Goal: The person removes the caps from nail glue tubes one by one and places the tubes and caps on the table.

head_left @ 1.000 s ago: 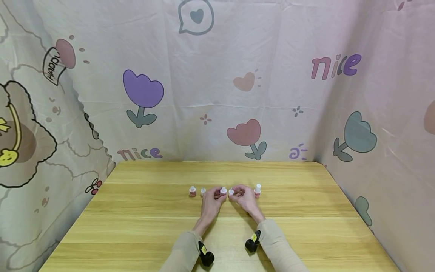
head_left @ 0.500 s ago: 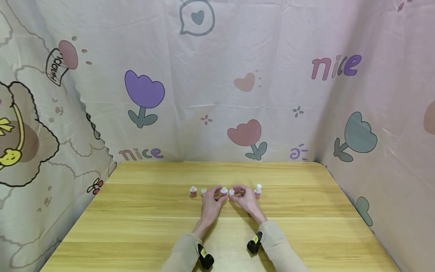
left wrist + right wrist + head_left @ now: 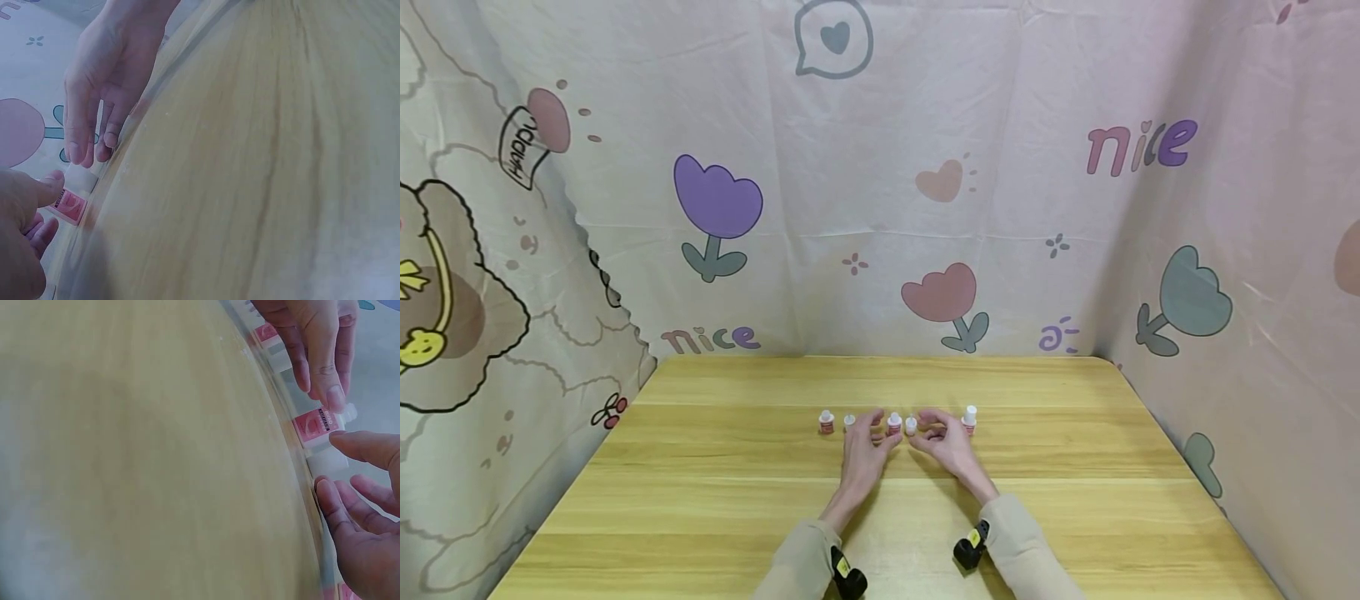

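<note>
In the head view, a small pink-labelled bottle stands upright between my two hands, its white nozzle bare. Close on its right is a white cap, standing on the table. My left hand is beside the bottle with thumb and fingers spread; the right wrist view shows the left thumb near the bottle's shoulder, and contact is hard to judge. My right hand is just right of the cap, fingers parted and holding nothing. In the right wrist view the cap sits against the bottle.
Left of my hands stand another uncapped bottle and a white cap, partly behind the left hand. On the right is a capped bottle. The wooden table ends at a patterned cloth behind.
My right hand has let go of the cap and drawn slightly to the right. The left hand's fingers have eased away from the bottle, which stays in place.
</note>
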The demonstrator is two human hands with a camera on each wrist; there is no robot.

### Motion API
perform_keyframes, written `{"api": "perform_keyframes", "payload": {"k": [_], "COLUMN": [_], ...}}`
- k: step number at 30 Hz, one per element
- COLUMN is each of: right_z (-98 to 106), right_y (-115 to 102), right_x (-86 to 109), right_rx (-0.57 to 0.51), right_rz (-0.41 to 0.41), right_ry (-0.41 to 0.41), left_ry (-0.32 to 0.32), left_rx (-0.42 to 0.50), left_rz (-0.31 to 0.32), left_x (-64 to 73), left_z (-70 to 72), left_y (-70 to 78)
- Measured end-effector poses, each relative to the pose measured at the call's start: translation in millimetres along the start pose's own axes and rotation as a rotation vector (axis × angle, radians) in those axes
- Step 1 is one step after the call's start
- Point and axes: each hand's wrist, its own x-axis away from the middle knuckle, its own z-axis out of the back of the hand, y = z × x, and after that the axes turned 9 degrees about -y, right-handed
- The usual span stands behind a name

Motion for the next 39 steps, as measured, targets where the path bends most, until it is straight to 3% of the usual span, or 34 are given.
{"api": "perform_keyframes", "payload": {"k": [3,9,15,24,30,39], "right_z": [3.1,4.0,7.6,22.2,36.5,59.7], "right_y": [-12.9,10.5,9.1,9.8,11.1,15.9], "right_x": [8.6,4.3,11.4,23.8,33.2,45.0], "right_rx": [-0.012,-0.027,-0.029,0.002,-0.01,-0.006], "right_rz": [-0.002,-0.003,0.039,0.056,0.066,0.097], "right_ry": [-0.034,-0.013,-0.031,-0.102,-0.16,-0.17], "left_ry": [0.003,0.02,0.043,0.103,0.096,0.073], "left_rx": [-0.017,-0.042,-0.031,-0.01,-0.005,0.01], "left_rz": [-0.006,0.0,-0.001,-0.057,-0.071,-0.108], "left_x": [2.3,6.2,9.7,15.5,19.2,23.8], "left_z": [0.9,2.1,3.1,6.2,7.9,7.7], "left_y": [0.4,1.6,3.3,7.7,8.3,9.4]}}
